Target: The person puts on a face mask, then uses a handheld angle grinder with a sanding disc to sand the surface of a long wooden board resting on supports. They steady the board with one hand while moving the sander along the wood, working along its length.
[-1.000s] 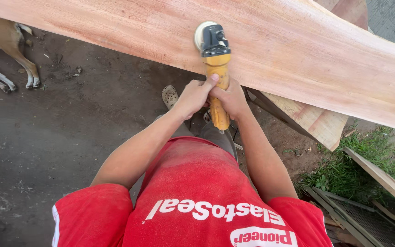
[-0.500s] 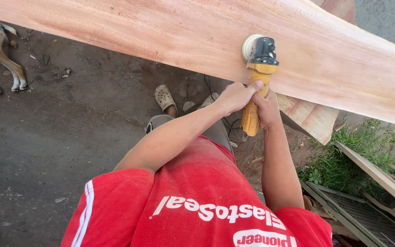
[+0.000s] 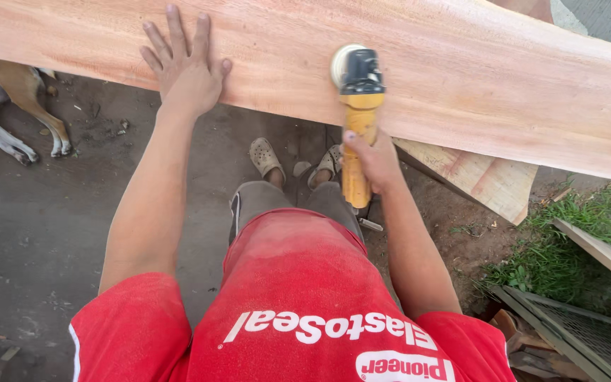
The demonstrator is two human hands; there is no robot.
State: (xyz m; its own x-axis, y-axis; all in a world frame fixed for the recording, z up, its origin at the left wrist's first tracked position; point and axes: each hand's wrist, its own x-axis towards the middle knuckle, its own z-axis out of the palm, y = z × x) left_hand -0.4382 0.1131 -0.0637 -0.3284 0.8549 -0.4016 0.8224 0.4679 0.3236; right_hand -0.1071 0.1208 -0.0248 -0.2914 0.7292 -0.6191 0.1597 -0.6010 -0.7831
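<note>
The head view looks down over a red printed shirt (image 3: 298,304) to a long pale reddish wooden plank (image 3: 475,78) that runs across the far part of the scene. The left hand (image 3: 187,67) lies flat on the plank, fingers spread, palm down near its near edge. The right hand (image 3: 370,157) is closed around the yellow handle of a yellow and black angle grinder with a round sanding disc (image 3: 357,106), whose head rests on the plank just right of the left hand. Below the plank, two feet in grey clogs (image 3: 266,157) stand on dark ground. At far left lie a tan dog's legs (image 3: 8,113). Green grass (image 3: 574,247) and loose wooden boards (image 3: 493,180) lie to the right.
</note>
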